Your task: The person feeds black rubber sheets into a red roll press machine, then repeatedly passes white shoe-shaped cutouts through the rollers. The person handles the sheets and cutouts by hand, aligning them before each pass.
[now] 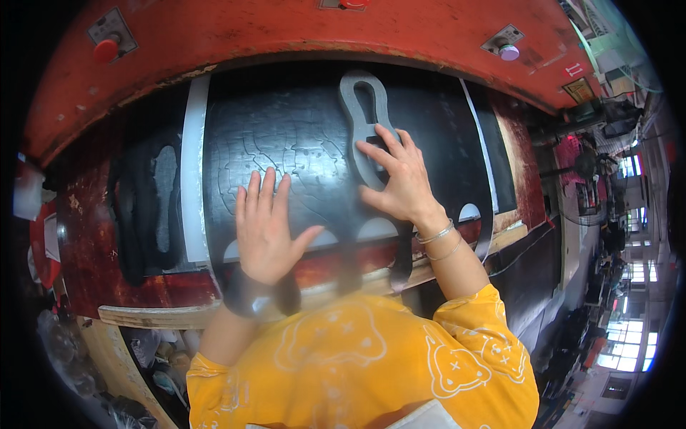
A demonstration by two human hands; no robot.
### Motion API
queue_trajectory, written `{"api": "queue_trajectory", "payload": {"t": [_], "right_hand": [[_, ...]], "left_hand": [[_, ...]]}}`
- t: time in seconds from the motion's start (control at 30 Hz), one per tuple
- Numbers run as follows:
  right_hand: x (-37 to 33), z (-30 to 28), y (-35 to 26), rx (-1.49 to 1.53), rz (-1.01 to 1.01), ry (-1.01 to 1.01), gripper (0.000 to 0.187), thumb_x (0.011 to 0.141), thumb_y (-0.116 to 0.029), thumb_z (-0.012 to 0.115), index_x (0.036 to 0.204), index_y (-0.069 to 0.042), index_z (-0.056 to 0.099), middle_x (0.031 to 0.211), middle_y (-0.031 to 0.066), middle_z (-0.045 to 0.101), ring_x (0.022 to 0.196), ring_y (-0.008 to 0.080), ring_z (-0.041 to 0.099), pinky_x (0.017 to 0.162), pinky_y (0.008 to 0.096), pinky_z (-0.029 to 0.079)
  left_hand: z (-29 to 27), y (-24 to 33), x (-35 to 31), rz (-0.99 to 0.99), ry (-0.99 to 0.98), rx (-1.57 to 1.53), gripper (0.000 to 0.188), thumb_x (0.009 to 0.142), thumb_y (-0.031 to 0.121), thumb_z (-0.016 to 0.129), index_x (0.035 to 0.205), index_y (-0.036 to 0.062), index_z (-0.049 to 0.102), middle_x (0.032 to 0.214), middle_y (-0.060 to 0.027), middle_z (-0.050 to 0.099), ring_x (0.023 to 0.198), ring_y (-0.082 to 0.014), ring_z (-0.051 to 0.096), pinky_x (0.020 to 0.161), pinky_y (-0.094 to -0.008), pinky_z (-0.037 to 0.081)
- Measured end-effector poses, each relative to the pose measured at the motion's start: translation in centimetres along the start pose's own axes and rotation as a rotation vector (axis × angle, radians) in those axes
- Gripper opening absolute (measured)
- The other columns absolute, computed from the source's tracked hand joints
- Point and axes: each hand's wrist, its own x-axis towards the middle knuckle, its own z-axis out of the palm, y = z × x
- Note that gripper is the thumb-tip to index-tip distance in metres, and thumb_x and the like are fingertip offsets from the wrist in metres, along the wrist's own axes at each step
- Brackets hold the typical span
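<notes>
A grey sole-shaped cutting die (pixel 350 107) with a hollow middle stands on a black sheet (pixel 307 96), right of centre. My right hand (pixel 400 179) has its thumb and fingers around the near half of the die, hiding part of it. Palm down, my left hand (pixel 268 236) rests with fingers stretched over the near part of the sheet, left of the die, and holds nothing. Curved marks show in the sheet's surface beyond the left fingertips. Along its near edge are rounded cut-outs (pixel 377 229) with a pale surface showing through.
A red machine beam (pixel 279 32) spans the far side, bearing a red button (pixel 106 50) and a purple button (pixel 509 53). Left of a white strip (pixel 194 171) lie a grey sole piece (pixel 166 200) and dark pieces (pixel 127 222). A wooden rail (pixel 153 317) edges the near side.
</notes>
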Motion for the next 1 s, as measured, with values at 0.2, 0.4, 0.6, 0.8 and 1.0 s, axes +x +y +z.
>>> {"api": "queue_trajectory", "payload": {"t": [0.2,0.4,0.6,0.8,1.0], "right_hand": [[1.2,0.5,0.2,-0.055,0.024,0.020,0.057,0.067,-0.024,0.074,0.122,-0.014,0.062,0.140,0.0172,0.043,0.128,0.0460,0.034,0.104,0.0525,0.031],[6.1,2.9,3.5,0.110,-0.030,0.409,0.051,0.080,-0.034,0.071,0.124,-0.012,0.060,0.140,0.0203,0.042,0.131,0.0434,0.033,0.106,0.0517,0.026],[11.5,-0.5,9.6,0.276,0.042,1.003,0.061,0.091,-0.031,0.058,0.139,0.001,0.038,0.145,0.0221,0.033,0.136,0.0365,0.028,0.112,0.0470,0.021],[17.2,-9.4,20.1,-0.023,0.325,1.314,0.069,0.093,-0.037,0.054,0.143,0.003,0.027,0.146,0.0286,0.027,0.135,0.0422,0.026,0.111,0.0511,0.022],[13.8,-7.9,20.6,0.287,0.229,1.172,0.078,0.095,-0.039,0.052,0.147,0.008,0.015,0.153,0.0278,0.016,0.143,0.0381,0.013,0.116,0.0459,0.012]], "left_hand": [[-0.6,-0.5,1.2,0.011,0.021,-0.078,0.067,0.076,0.035,0.075,0.129,0.0016,0.052,0.134,-0.0229,0.048,0.130,-0.0403,0.040,0.110,-0.0513,0.026],[-1.6,2.1,0.7,-0.196,-0.258,-0.772,0.027,0.075,0.013,0.073,0.097,0.0005,0.062,0.099,-0.0132,0.059,0.092,-0.0301,0.059,0.080,-0.0367,0.049],[3.0,0.9,3.1,0.084,0.023,-0.356,0.037,0.075,0.018,0.074,0.107,0.0066,0.061,0.091,-0.0098,0.063,0.079,-0.0281,0.061,0.076,-0.0374,0.045],[3.8,-1.5,7.0,0.010,-0.002,-0.264,0.040,0.076,0.020,0.074,0.114,0.0125,0.062,0.071,-0.0041,0.063,0.068,-0.0226,0.062,0.067,-0.0351,0.045],[3.0,-2.0,11.5,-0.005,0.112,-0.233,0.037,0.078,0.020,0.071,0.113,0.0134,0.063,0.072,-0.0065,0.062,0.069,-0.0271,0.061,0.067,-0.0373,0.045]]}}
